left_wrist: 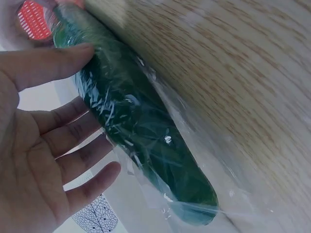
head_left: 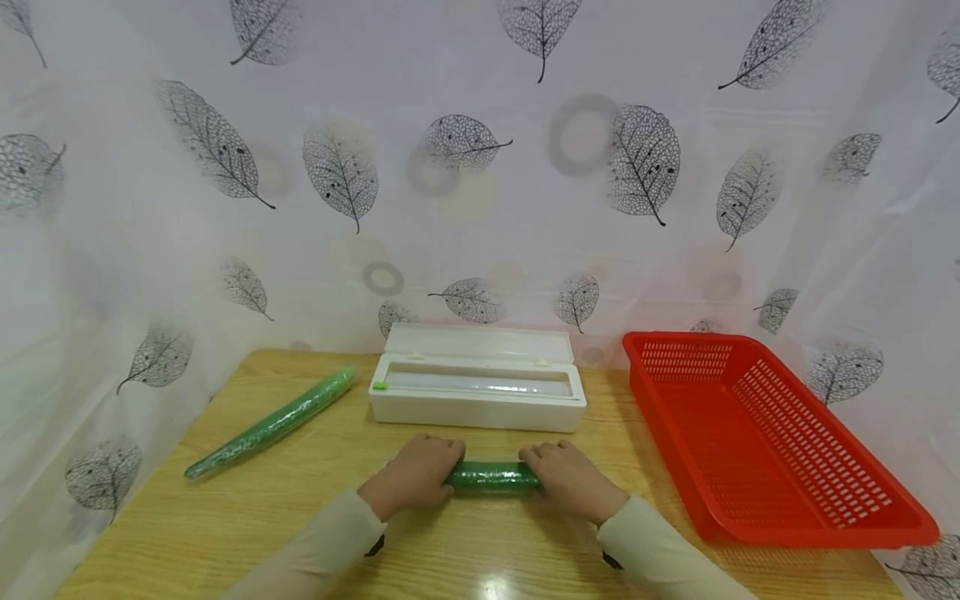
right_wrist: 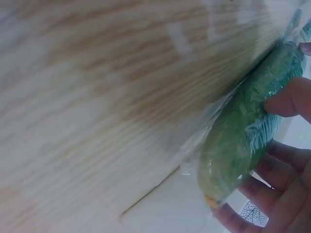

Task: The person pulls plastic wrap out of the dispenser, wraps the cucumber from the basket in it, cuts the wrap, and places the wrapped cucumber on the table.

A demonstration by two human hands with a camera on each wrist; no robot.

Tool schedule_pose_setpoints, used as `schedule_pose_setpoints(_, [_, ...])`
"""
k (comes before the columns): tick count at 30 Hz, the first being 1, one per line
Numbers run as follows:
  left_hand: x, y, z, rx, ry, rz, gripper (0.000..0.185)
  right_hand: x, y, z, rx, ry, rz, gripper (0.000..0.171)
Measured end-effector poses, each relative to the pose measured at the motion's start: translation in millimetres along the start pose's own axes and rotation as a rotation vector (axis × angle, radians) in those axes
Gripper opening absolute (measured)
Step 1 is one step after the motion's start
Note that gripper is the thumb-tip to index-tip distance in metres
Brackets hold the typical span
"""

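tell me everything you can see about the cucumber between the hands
The cucumber is dark green, wrapped in clear crinkled cling film whose loose edges trail onto the wooden table. It lies flat, crosswise, just in front of the white dispenser box. The left hand and right hand each cover one end, fingers touching the film.

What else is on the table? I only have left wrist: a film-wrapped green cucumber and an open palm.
Observer: A second long wrapped green cucumber lies far left on the wooden table, untouched.
Operator: Where's the film from?
Observer: A white plastic film dispenser box, lid open, sits just behind the hands.
Operator: Right hand?
Observer: The right hand touches the held cucumber's other end; the left hand covers the near one.
Operator: Any container?
Observer: An empty red perforated plastic basket stands at right.
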State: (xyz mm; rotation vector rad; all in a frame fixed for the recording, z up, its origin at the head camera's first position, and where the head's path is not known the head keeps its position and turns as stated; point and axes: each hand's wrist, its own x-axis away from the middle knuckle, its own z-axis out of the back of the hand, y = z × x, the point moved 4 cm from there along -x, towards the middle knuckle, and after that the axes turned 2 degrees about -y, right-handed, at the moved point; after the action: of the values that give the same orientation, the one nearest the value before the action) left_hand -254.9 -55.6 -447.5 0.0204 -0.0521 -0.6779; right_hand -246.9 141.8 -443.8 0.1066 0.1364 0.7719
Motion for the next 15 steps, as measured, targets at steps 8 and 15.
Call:
schedule_pose_setpoints(8, [-1.7,2.8,-0.9,-0.168,0.049,-0.011,0.050,-2.0,-2.5,-0.7,0.045,0.028,-0.018,0.031])
schedule_pose_setpoints(15, [-6.6,2.9,-3.6,-0.204,0.051,0.024,0.050,-3.3,-3.3,-3.3,0.053,0.040,-0.048,0.035])
